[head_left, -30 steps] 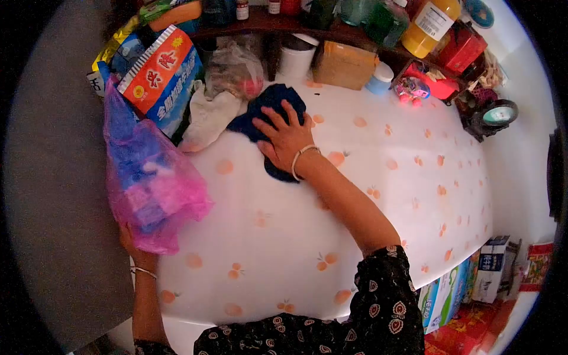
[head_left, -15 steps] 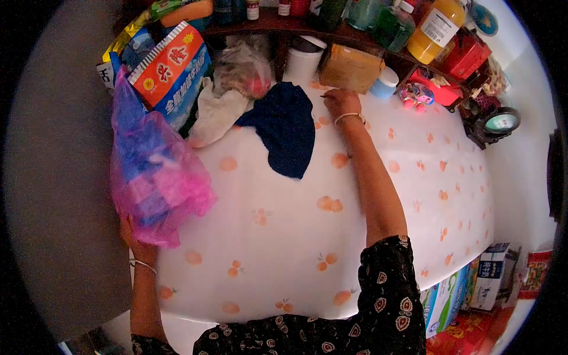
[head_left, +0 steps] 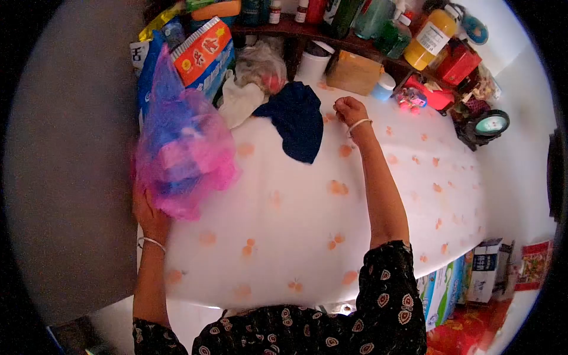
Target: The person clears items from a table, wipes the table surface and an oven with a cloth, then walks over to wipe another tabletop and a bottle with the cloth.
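My left hand is at the lower left side of a pink and purple plastic bag, gripping its edge, with the fingers partly hidden by it. Blue and pink contents show through the thin plastic. My right hand is closed above the table, in front of a cardboard box. What its fingers hold, if anything, is too small to make out. Left of that hand lies a crumpled dark blue cloth. A white cloth lies between it and the plastic bag.
A blue and red printed packet stands at the back left, by a clear bag. Bottles, including a yellow one, line the dark shelf. A small round mirror stands right. The table has an orange-fruit cover.
The view has shifted, so the scene sits further right and higher on the left. My right hand has drawn back slightly from the cardboard box. My left hand stays at the plastic bag.
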`<state>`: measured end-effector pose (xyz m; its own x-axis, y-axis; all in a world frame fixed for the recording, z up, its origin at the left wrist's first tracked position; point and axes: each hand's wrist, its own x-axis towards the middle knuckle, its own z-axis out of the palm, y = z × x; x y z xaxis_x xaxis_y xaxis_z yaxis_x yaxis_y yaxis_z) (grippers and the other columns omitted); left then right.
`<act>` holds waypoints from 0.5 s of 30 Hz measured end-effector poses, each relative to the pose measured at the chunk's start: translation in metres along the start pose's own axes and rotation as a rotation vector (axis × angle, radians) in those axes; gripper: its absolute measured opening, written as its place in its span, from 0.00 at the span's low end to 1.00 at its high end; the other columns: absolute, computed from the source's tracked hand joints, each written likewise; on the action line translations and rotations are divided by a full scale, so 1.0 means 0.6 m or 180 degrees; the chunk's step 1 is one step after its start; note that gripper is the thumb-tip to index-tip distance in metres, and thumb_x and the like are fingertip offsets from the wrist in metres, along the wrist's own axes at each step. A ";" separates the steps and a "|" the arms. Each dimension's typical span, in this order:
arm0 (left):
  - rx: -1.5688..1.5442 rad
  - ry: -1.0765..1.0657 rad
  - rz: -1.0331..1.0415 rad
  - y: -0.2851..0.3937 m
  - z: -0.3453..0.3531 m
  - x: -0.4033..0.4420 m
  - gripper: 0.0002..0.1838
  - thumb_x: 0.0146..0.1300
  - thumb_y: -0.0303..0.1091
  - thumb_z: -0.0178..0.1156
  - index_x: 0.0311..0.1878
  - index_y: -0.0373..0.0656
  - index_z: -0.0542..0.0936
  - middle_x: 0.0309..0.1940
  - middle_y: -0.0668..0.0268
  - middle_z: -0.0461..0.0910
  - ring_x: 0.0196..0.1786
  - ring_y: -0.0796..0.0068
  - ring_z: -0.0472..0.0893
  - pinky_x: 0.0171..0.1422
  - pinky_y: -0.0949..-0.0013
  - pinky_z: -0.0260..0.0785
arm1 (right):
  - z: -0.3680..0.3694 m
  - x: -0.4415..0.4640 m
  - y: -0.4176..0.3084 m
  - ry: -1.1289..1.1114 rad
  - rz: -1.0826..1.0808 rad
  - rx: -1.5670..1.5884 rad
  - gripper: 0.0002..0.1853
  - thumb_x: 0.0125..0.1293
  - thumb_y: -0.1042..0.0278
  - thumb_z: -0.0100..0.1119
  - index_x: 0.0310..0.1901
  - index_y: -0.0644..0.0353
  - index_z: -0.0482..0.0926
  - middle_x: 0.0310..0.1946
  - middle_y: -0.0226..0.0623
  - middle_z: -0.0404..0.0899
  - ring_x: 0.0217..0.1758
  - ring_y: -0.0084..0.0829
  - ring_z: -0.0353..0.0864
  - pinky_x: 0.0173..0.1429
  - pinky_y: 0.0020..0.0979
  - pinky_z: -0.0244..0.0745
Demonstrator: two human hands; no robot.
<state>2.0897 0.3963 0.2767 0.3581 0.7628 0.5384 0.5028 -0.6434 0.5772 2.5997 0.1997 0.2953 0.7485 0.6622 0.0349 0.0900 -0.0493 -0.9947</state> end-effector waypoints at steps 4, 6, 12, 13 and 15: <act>0.0146 0.0032 0.0127 -0.010 0.010 -0.003 0.20 0.72 0.38 0.42 0.55 0.29 0.69 0.50 0.40 0.71 0.51 0.41 0.72 0.59 0.51 0.61 | 0.041 -0.127 -0.089 -0.0526 0.0295 0.1023 0.06 0.67 0.70 0.57 0.40 0.61 0.73 0.31 0.33 0.78 0.29 0.23 0.74 0.33 0.25 0.72; 0.0286 0.0080 0.0234 0.001 0.011 -0.003 0.20 0.72 0.38 0.42 0.53 0.29 0.69 0.48 0.39 0.71 0.50 0.40 0.71 0.58 0.50 0.61 | 0.067 -0.172 -0.116 -0.0605 0.0318 0.1194 0.06 0.66 0.71 0.57 0.42 0.62 0.73 0.32 0.32 0.78 0.29 0.23 0.75 0.33 0.24 0.73; 0.0673 -0.0036 0.0425 0.008 0.007 0.008 0.18 0.71 0.37 0.44 0.52 0.30 0.70 0.49 0.39 0.72 0.52 0.40 0.71 0.57 0.50 0.62 | 0.119 -0.280 -0.172 -0.0727 0.0135 0.1069 0.06 0.66 0.71 0.58 0.42 0.62 0.77 0.32 0.31 0.77 0.33 0.23 0.76 0.38 0.25 0.74; 0.0747 0.0061 0.0524 -0.003 0.014 0.003 0.18 0.70 0.37 0.45 0.52 0.31 0.71 0.50 0.40 0.72 0.53 0.41 0.71 0.57 0.50 0.63 | 0.122 -0.298 -0.175 -0.0701 0.0103 0.1008 0.06 0.65 0.71 0.58 0.43 0.62 0.77 0.31 0.31 0.77 0.32 0.23 0.75 0.37 0.25 0.73; 0.1119 0.0115 0.0770 -0.020 0.023 0.002 0.17 0.69 0.37 0.47 0.53 0.32 0.71 0.52 0.42 0.72 0.54 0.42 0.71 0.58 0.51 0.64 | 0.118 -0.338 -0.169 -0.0765 0.0151 0.1019 0.06 0.66 0.71 0.58 0.42 0.62 0.77 0.31 0.31 0.76 0.32 0.23 0.75 0.38 0.25 0.73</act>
<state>2.0949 0.4059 0.2623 0.4742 0.5859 0.6572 0.6475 -0.7378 0.1905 2.3919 0.1234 0.3825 0.5685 0.8227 0.0023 -0.1785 0.1261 -0.9758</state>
